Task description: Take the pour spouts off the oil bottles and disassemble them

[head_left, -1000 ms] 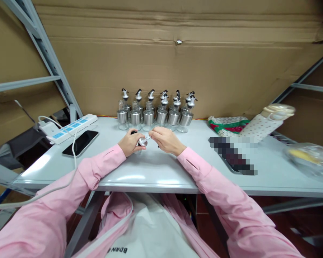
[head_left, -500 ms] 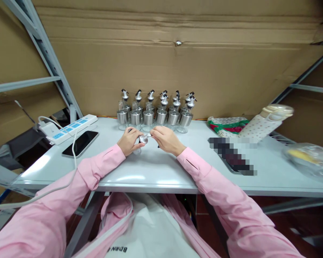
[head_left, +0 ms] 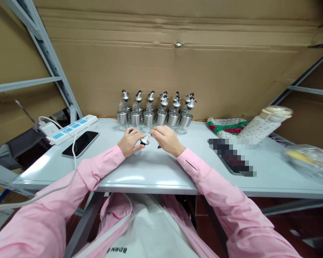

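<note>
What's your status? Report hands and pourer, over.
Left hand and right hand both pinch pourer. Pourer low over table. Bottles stand just behind hands.

The left arm (head_left: 70, 193) and right arm (head_left: 218, 190) reach forward, angling inward. The left hand (head_left: 129, 143) is curled; the right hand (head_left: 165, 140) faces it, fingertips pinched, almost touching.

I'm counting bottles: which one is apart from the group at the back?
The bottle held between the left hand and right hand; the other bottles stand clustered behind it, by the cardboard.
</note>
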`<move>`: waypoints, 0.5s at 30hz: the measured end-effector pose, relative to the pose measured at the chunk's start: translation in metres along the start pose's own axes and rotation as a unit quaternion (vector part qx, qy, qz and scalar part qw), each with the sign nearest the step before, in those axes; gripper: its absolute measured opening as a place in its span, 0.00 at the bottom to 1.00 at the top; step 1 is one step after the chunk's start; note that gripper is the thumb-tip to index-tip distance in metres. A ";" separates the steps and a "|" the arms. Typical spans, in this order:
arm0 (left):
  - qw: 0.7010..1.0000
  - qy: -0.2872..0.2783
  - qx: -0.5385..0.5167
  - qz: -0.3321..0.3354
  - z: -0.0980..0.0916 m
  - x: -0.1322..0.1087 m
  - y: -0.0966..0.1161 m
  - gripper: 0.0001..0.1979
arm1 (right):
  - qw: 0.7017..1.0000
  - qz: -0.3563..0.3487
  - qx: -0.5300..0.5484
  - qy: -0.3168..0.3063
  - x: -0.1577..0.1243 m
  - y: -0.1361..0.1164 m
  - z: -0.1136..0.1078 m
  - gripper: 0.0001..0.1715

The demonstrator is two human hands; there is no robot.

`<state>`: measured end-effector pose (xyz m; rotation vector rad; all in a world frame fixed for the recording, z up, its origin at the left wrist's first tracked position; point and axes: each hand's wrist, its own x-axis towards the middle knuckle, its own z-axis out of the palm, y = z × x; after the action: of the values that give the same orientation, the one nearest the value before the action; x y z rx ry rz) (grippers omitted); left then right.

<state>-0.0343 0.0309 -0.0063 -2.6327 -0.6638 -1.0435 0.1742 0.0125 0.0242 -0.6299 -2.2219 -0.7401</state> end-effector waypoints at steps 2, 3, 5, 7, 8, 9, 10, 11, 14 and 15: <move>1.000 -0.001 0.000 0.005 -0.001 0.001 0.001 0.27 | 1.000 0.002 0.003 0.000 0.000 0.000 0.001 0.14; 1.000 0.001 0.002 0.007 -0.001 0.001 0.002 0.26 | 1.000 0.002 0.006 0.002 0.000 0.000 0.001 0.14; 1.000 0.005 0.009 0.006 -0.002 0.002 0.003 0.23 | 1.000 0.005 0.018 0.005 0.000 -0.002 0.001 0.15; 1.000 0.010 0.013 -0.001 -0.004 0.003 0.003 0.20 | 0.999 0.016 0.036 0.003 0.000 -0.004 0.001 0.16; 1.000 0.013 0.014 -0.007 -0.004 0.004 0.004 0.19 | 0.999 0.026 0.045 -0.001 0.000 -0.005 0.002 0.16; 1.000 0.015 0.015 -0.014 -0.005 0.004 0.004 0.18 | 0.998 0.038 0.055 -0.007 0.000 -0.006 0.002 0.17; 0.999 0.019 0.017 -0.020 -0.006 0.004 0.004 0.17 | 0.997 0.051 0.063 -0.014 0.000 -0.007 0.003 0.17; 0.999 0.024 0.019 -0.024 -0.006 0.004 0.003 0.16 | 0.995 0.062 0.071 -0.021 0.000 -0.007 0.003 0.18; 0.998 0.053 0.025 -0.024 -0.008 0.004 0.003 0.12 | 0.991 0.086 0.094 -0.032 -0.001 -0.009 0.005 0.19; 0.997 0.066 0.027 -0.022 -0.008 0.004 0.002 0.11 | 0.990 0.094 0.101 -0.033 -0.001 -0.009 0.005 0.19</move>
<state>-0.0353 0.0273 0.0023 -2.4878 -0.7123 -1.1831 0.1675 0.0090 0.0175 -0.7585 -2.2237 -0.3968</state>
